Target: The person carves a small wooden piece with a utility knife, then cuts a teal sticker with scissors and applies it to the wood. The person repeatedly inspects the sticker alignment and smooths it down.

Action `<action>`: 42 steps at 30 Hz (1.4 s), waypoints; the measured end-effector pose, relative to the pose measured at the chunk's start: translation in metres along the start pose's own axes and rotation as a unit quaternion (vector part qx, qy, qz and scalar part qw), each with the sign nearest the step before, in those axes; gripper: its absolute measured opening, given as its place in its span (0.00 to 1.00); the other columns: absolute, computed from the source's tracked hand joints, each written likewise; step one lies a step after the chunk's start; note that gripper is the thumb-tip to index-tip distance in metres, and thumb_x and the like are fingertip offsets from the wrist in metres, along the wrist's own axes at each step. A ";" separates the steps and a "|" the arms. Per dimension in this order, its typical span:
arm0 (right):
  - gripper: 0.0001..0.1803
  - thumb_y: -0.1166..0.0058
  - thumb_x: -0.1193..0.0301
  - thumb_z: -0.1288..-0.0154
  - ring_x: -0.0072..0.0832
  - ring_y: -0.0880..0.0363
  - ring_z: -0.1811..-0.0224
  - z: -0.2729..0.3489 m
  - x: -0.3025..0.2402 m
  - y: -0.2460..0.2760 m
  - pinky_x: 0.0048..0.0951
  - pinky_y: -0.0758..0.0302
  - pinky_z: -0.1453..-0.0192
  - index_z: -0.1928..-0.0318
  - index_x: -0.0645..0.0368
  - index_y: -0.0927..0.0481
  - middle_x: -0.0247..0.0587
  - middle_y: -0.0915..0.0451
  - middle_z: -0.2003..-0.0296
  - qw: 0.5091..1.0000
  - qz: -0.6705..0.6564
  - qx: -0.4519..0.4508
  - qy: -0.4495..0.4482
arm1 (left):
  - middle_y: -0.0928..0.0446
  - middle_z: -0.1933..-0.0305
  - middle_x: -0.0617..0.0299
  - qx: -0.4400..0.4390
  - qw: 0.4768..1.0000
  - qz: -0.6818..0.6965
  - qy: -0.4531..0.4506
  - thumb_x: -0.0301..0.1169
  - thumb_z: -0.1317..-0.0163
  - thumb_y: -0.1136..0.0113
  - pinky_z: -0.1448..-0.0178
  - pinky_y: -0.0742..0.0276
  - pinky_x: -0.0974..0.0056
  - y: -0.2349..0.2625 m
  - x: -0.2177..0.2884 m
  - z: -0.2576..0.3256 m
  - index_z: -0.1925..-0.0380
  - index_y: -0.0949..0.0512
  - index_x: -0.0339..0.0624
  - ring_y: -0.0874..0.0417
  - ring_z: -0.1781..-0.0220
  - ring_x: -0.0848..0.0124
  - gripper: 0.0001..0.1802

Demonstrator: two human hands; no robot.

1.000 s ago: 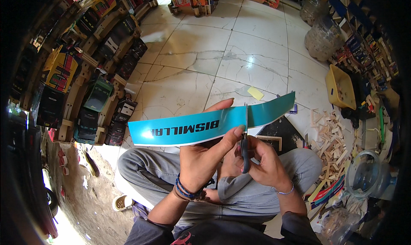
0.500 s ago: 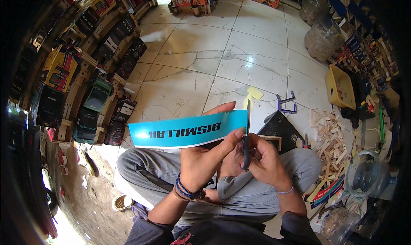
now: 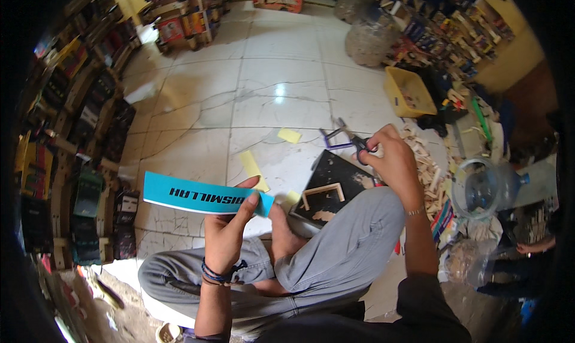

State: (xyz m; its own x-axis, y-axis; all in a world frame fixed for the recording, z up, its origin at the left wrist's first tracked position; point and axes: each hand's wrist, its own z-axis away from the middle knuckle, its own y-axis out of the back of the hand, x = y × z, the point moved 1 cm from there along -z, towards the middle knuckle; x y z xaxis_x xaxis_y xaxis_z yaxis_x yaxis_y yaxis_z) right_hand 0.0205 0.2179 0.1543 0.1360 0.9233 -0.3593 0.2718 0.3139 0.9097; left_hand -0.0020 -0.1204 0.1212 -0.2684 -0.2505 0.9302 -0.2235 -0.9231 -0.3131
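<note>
My left hand point(image 3: 226, 238) pinches a glossy turquoise strip point(image 3: 185, 190) with black lettering near its right end, thumb on top. The strip's longer part sticks out to the left, with a white lower edge. Out to the right, above my knee, my right hand point(image 3: 395, 160) is closed on the handles of dark scissors point(image 3: 361, 145). Their blades point up and left, apart from the strip. A blue U-shaped frame point(image 3: 339, 146) lies on the floor behind the blades. Closer in, a pale wooden U-shaped frame point(image 3: 323, 189) rests on a black board point(image 3: 326, 168).
Yellow slips point(image 3: 289, 135) lie on the cracked tile floor point(image 3: 197, 157). To the right are wood offcuts point(image 3: 426, 166), a yellow tub point(image 3: 390, 82) and a clear plastic bottle point(image 3: 476, 190). Loaded racks point(image 3: 90, 181) line the left. Another person's hand point(image 3: 535, 246) shows at far right.
The scissors, which were across the strip's right end, have moved away to the right with my right hand. My left hand still holds the strip. The view has swung to the right.
</note>
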 end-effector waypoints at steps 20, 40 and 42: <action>0.22 0.42 0.48 0.30 0.30 0.16 0.63 -0.055 0.004 -0.068 0.36 0.21 0.61 0.60 0.55 0.13 0.39 0.13 0.66 0.939 -0.072 -0.332 0.050 | 0.27 0.32 0.56 -0.204 0.974 -0.047 -0.081 0.15 0.38 0.33 0.42 0.19 0.67 -0.031 0.009 -0.032 0.29 0.33 0.38 0.19 0.44 0.73 0.37; 0.13 0.40 0.68 0.29 0.38 0.10 0.63 0.028 -0.117 -0.074 0.33 0.18 0.64 0.47 0.56 0.22 0.45 0.13 0.66 0.921 -0.345 -0.089 0.158 | 0.19 0.54 0.60 -0.044 0.992 0.065 -0.096 0.22 0.30 0.36 0.47 0.24 0.70 -0.008 -0.041 -0.038 0.49 0.27 0.39 0.20 0.52 0.77 0.13; 0.11 0.41 0.70 0.27 0.33 0.10 0.59 0.026 -0.115 -0.073 0.29 0.17 0.60 0.49 0.60 0.19 0.45 0.13 0.60 0.902 -0.388 -0.124 0.142 | 0.17 0.57 0.61 -0.036 0.991 0.049 -0.121 0.20 0.31 0.36 0.48 0.24 0.70 -0.004 -0.036 -0.037 0.55 0.22 0.36 0.19 0.55 0.76 0.08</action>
State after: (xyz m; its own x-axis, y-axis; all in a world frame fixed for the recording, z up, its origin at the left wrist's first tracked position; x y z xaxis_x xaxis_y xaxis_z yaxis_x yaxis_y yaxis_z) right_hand 0.0093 0.0834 0.1233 -0.2634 0.4128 -0.8719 -0.0455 0.8975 0.4386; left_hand -0.0265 -0.0972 0.0818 -0.0616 -0.4093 0.9103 -0.2753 -0.8697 -0.4096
